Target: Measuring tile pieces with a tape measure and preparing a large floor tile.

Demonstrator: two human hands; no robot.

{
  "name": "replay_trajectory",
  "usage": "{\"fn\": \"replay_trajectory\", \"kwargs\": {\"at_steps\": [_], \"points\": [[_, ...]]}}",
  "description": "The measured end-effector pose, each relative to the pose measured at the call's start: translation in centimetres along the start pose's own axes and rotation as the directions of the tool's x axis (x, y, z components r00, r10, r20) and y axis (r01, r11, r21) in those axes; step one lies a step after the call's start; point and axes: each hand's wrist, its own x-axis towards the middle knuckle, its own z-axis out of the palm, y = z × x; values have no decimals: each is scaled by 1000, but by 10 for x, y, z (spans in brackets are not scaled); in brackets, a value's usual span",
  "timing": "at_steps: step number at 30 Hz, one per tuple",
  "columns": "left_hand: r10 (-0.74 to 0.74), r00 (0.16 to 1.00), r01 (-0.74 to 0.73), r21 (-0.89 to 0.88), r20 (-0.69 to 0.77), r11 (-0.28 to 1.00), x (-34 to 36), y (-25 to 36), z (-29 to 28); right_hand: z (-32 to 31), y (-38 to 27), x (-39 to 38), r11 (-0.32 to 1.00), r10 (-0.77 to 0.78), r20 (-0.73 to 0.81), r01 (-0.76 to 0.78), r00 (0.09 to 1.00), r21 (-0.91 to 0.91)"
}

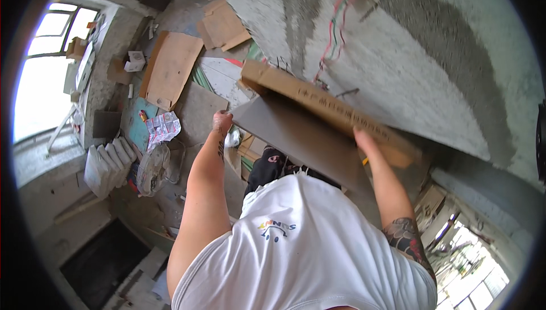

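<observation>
In front of my body a large flat grey panel (pixel 301 136) is held at a slant. Against its far side is a long brown cardboard carton (pixel 318 95) with printing along its edge. My left hand (pixel 223 121) is closed around the panel's left corner. Farther right, my right hand (pixel 362 138) grips the carton's edge; the fingers are partly hidden behind the cardboard. Whether the panel is inside the carton or only leans on it, I cannot tell. The carton's right end is blurred.
Flattened cardboard sheets (pixel 172 65) lie on the floor to the left. A rough plastered wall (pixel 415 77) with loose red and green wires (pixel 333 43) rises ahead. White wrapped slabs (pixel 108 165) and a clear plastic bag (pixel 152 171) stand near the window (pixel 54 77).
</observation>
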Motion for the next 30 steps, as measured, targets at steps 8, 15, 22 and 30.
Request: {"fn": "replay_trajectory", "kwargs": {"at_steps": [8,15,22,30], "points": [[-89,959,-136,710,270,691,-14,12,-17,34,11,-63,961,-37,-248,103,968,258],[-110,908,-335,859,403,387,-5,16,-33,143,92,-148,934,263,0,-254,965,251],[-230,680,-722,690,696,-47,18,29,-33,175,195,-236,742,664,14,-657,747,-136],[-118,585,-801,594,803,75,73,-39,-45,182,202,-250,279,714,528,-879,460,387]]}}
